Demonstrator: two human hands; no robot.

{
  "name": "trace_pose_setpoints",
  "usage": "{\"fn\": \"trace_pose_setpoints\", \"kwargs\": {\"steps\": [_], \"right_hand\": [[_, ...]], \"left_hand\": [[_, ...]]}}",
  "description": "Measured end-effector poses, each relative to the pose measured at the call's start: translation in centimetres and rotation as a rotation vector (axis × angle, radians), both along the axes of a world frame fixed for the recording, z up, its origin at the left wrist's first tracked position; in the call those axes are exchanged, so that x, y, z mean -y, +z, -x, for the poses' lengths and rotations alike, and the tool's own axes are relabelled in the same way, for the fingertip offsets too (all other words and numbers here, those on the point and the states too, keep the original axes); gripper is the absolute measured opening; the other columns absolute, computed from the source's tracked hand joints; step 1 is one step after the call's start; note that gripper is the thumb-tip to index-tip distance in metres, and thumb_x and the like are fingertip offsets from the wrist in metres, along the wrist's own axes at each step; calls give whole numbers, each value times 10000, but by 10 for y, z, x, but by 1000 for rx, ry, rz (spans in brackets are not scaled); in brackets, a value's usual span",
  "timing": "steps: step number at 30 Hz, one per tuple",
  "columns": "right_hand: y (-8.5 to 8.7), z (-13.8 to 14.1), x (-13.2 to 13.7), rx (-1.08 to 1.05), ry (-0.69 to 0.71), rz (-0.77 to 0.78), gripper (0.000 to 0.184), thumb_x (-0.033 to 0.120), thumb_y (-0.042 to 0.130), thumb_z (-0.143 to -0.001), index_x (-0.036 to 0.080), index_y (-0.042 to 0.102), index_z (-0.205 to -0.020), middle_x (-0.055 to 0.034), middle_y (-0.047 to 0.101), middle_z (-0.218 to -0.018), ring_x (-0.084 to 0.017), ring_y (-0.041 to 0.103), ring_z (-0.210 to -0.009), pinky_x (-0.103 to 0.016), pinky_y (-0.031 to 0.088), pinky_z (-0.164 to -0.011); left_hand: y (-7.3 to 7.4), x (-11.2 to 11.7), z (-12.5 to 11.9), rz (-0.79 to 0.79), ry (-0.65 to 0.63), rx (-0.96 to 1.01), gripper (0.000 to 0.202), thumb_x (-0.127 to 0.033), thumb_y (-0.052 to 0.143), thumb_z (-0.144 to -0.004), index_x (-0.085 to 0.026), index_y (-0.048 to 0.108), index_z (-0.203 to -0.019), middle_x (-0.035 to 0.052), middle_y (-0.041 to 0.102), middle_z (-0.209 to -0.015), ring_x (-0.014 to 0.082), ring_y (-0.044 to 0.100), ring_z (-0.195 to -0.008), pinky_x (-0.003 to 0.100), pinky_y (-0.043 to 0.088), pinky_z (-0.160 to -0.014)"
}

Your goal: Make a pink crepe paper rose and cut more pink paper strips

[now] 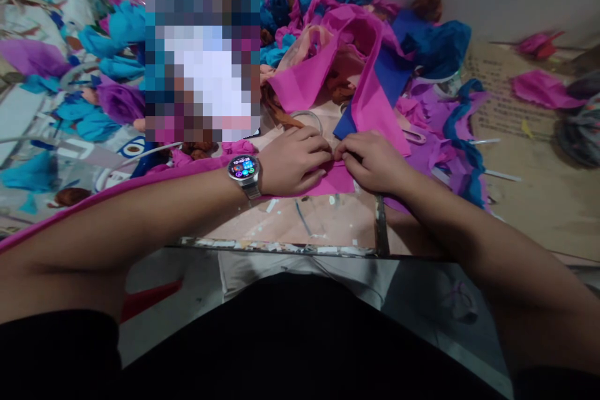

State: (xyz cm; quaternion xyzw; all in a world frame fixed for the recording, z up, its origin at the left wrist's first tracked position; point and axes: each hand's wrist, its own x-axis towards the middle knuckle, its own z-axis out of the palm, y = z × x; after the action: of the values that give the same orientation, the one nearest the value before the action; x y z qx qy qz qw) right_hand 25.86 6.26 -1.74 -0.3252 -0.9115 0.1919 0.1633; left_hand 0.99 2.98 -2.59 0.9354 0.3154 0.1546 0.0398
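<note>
A long pink cloth strip (335, 182) lies along the table's front, running from the far left under my left forearm to both hands. My left hand (297, 161), with a smartwatch (244, 170) on the wrist, has its fingers bent down and closed on the strip. Close beside it, my right hand (375, 161) pinches the strip with curled fingers and thumb. My fingers hide the exact spot they grip. Just behind the hands are a pale ring (307, 115), another looped pink strip (370, 90) and a blue cloth piece (391, 72).
Crumpled teal, purple and pink pieces (124, 22) heap up along the back and left. A pixelated patch (204, 69) covers part of the left middle. Printed cardboard (529, 169) lies at the right, with a pink clip (412, 133) nearer. The worn table edge (281, 247) runs before me.
</note>
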Motion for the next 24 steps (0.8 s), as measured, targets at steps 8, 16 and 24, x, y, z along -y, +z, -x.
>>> {"fn": "trace_pose_setpoints", "kwargs": {"steps": [8,16,24], "right_hand": [[3,1,1,-26,-23,66,175,298,659,-922,178,706,-1040,-18,679,-837,-160,593,-762,-307,355,-809],[2,1,1,-26,-39,51,187,292,612,-955,175,703,-1071,-23,688,-845,-169,608,-770,-312,356,-806],[1,2,0,-25,-36,36,245,190,566,-906,171,707,-1106,-46,730,-946,-184,628,-816,-322,373,-840]], "left_hand": [[-1,0,1,-17,0,0,357,-366,512,-982,-196,716,-1221,115,684,-1268,258,552,-1203,446,480,-1038],[0,0,1,-37,2,-21,354,-379,492,-997,-198,710,-1209,109,680,-1280,257,554,-1209,439,478,-1041],[-1,0,1,-33,9,4,407,-374,503,-988,-168,662,-1302,126,675,-1277,260,557,-1210,432,473,-1059]]}}
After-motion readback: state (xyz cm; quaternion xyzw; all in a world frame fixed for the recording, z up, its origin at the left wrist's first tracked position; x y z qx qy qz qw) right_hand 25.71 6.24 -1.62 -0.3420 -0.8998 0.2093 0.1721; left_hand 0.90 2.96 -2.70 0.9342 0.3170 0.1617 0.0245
